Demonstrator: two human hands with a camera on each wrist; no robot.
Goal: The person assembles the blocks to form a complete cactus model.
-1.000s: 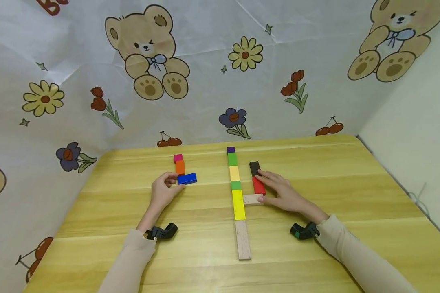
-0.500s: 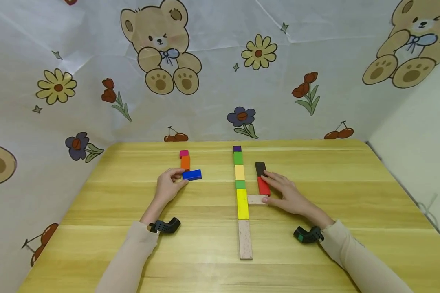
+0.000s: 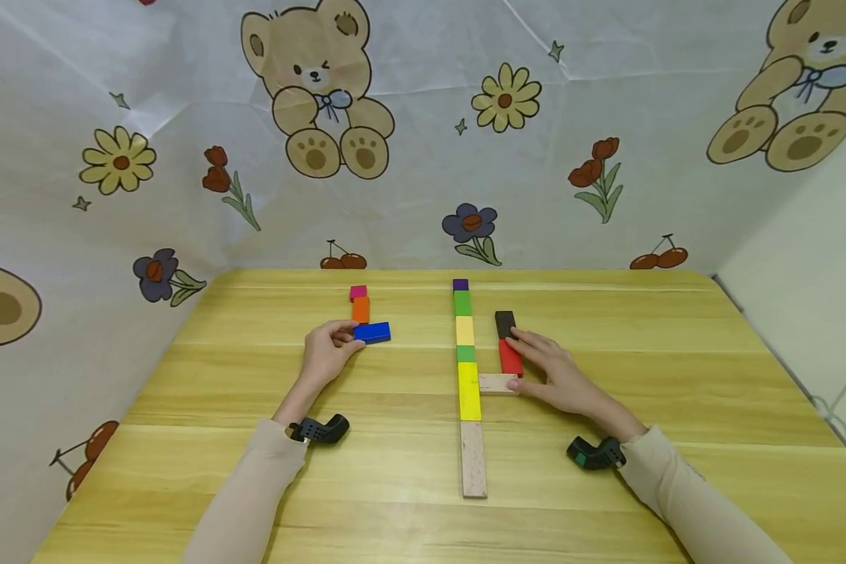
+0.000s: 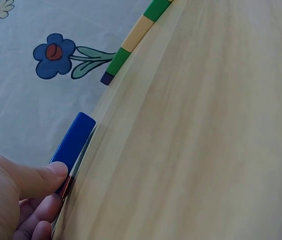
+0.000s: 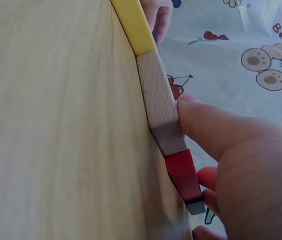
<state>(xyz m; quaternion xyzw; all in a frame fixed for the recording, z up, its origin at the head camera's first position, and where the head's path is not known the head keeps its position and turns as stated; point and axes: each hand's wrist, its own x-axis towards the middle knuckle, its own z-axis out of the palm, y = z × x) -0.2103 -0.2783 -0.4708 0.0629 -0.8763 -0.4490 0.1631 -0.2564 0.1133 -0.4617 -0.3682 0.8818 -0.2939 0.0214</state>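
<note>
My left hand [image 3: 344, 340] pinches the near left end of a blue block [image 3: 374, 333] lying flat on the wooden table [image 3: 254, 470]. In the left wrist view my thumb [image 4: 41, 177] sits on the blue block [image 4: 73, 140]. An orange block [image 3: 361, 309] and a pink block [image 3: 357, 292] stand in line just behind it. My right hand [image 3: 529, 362] lies flat, with its fingers along a red block [image 3: 511, 359] and its thumb [image 5: 206, 125] against a short plain wooden block [image 5: 161, 110]. A black block [image 3: 505, 323] lies beyond the red one.
A long row of blocks runs down the table's middle: purple [image 3: 460, 284], green [image 3: 462, 302], pale yellow [image 3: 464, 330], green, yellow [image 3: 468, 390], then a long plain wooden bar [image 3: 473, 468]. A printed cloth with bears and flowers [image 3: 317, 102] hangs behind and to the left.
Only the head view has shifted a little, so that everything sits further right in the frame. Both hands and all blocks keep their places.
</note>
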